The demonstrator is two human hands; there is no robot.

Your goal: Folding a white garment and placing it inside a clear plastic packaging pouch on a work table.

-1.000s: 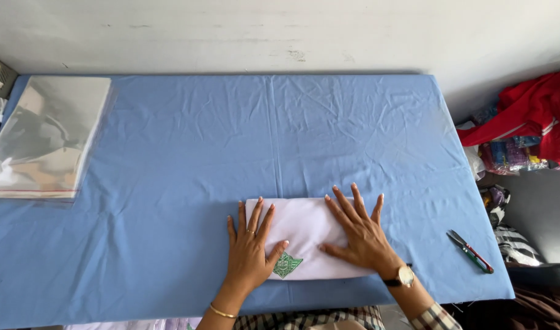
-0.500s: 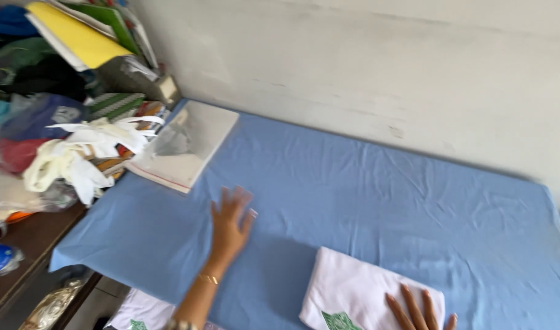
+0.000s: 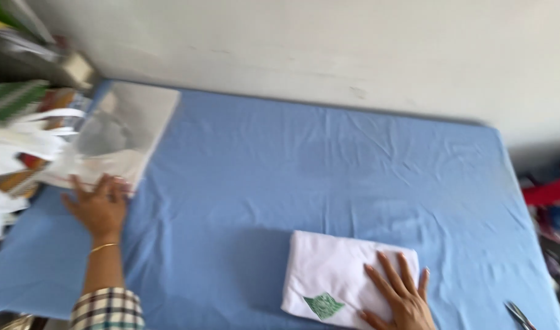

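Observation:
A folded white garment (image 3: pixel 335 278) with a small green print lies on the blue sheet (image 3: pixel 329 165) near the front edge. My right hand (image 3: pixel 401 296) rests flat on its right part, fingers spread. My left hand (image 3: pixel 99 205) is stretched out far to the left, its fingers apart, touching the near edge of a stack of clear plastic bags (image 3: pixel 118 134) at the table's left back corner. A thin bangle sits on that wrist and a checked sleeve covers the forearm.
White straps and mixed coloured clutter (image 3: pixel 17 140) crowd the left edge beyond the table. A plain wall (image 3: pixel 329 49) runs behind. Red cloth (image 3: pixel 549 192) lies off the right side. A pen-like tool (image 3: pixel 519 315) lies at the front right corner.
My left hand left the garment and reached left to the plastic bag stack. The right hand stayed on the garment. The view swung left, then partly back.

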